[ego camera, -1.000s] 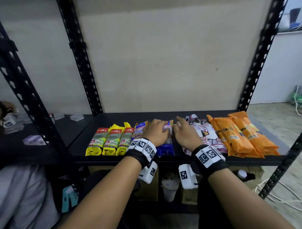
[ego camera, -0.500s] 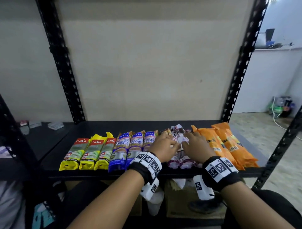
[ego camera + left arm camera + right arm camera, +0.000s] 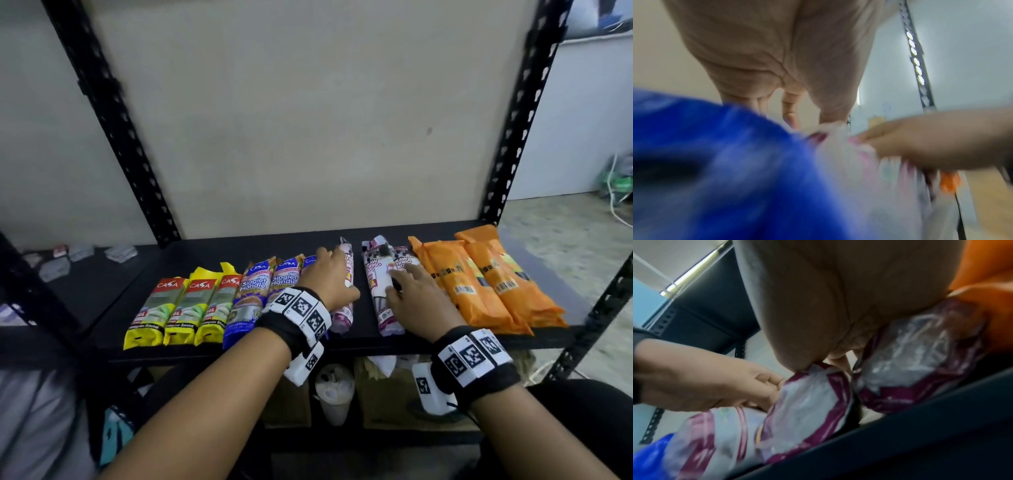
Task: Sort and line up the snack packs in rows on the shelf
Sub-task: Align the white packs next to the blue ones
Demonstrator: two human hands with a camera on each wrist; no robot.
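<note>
Gripping a white pack mid-frame on the shelf, the left hand curls round it; the right hand lies flat, fingers straight, on neighbouring packs. A shove could skew the blue packs.

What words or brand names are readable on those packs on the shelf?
"CASA": yellow-and-green plastic packs and blue plastic packs.
"Singlet Handle": the blue plastic packs.
"DRAW STRING": white-and-purple plastic packs.
Orange plastic packs: print and barcodes too blurred to read.
Wrist views: nothing readable.
</note>
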